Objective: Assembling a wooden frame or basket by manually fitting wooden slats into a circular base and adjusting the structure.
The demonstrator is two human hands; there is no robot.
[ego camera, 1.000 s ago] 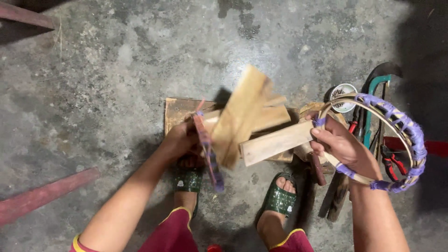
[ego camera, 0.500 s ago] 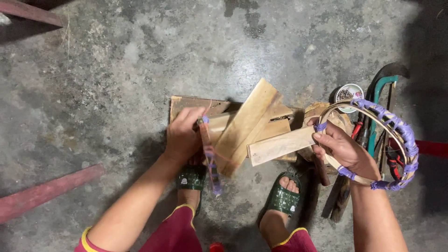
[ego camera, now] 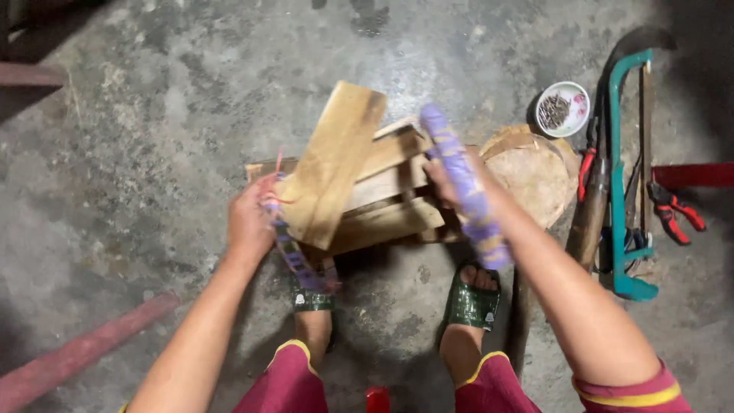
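My left hand (ego camera: 248, 222) grips a thin strip wrapped in purple and red (ego camera: 294, 252) at the left edge of a pile of wooden planks (ego camera: 382, 206). A long pale plank (ego camera: 336, 160) leans across the pile, tilted up to the right. My right hand (ego camera: 447, 180) holds a purple-wrapped hoop (ego camera: 468, 195), seen edge-on, over the pile's right side. The hoop hides most of that hand's fingers. A round wood block (ego camera: 539, 172) lies just right of the hoop.
At the right of the concrete floor lie a small bowl of nails (ego camera: 562, 108), a teal hacksaw (ego camera: 621, 168), red-handled pliers (ego camera: 673, 210) and a wooden handle (ego camera: 589, 222). Green sandals (ego camera: 470, 302) are below the pile. A red bar (ego camera: 84, 348) lies at lower left.
My right hand has swung the hoop from the far right in over the planks, uncovering the round block. My left hand has shifted slightly left along the pile, strip still held.
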